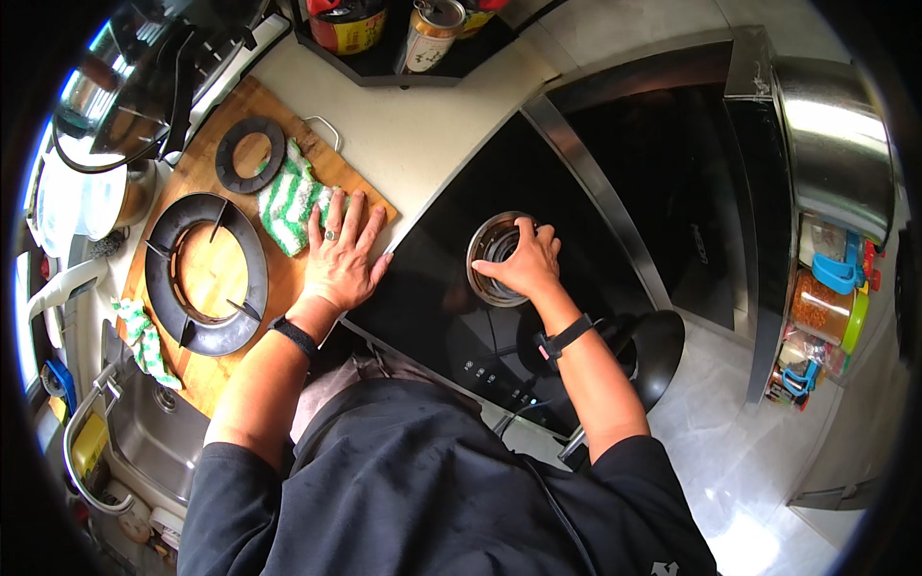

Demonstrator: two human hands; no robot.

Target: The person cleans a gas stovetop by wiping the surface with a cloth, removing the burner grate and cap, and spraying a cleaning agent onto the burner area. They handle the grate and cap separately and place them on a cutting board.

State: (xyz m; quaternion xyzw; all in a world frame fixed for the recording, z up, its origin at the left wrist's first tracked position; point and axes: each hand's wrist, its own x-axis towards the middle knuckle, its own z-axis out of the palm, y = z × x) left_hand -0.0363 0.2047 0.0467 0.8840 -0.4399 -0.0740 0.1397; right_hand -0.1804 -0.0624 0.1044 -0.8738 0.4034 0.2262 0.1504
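Observation:
My right hand reaches over a round metal burner in the black glass cooktop, its thumb on the rim and its fingers at the burner's middle; whether it grips a part there is hidden. My left hand lies palm down with spread fingers on the corner of a wooden cutting board, touching the edge of a green-and-white striped cloth. On the board beside it rest a large black pan support with prongs and a smaller black ring.
A second striped cloth hangs by the steel sink with its faucet. A black pan sits beside my right forearm. A can stands on the black corner shelf. The range hood is at right.

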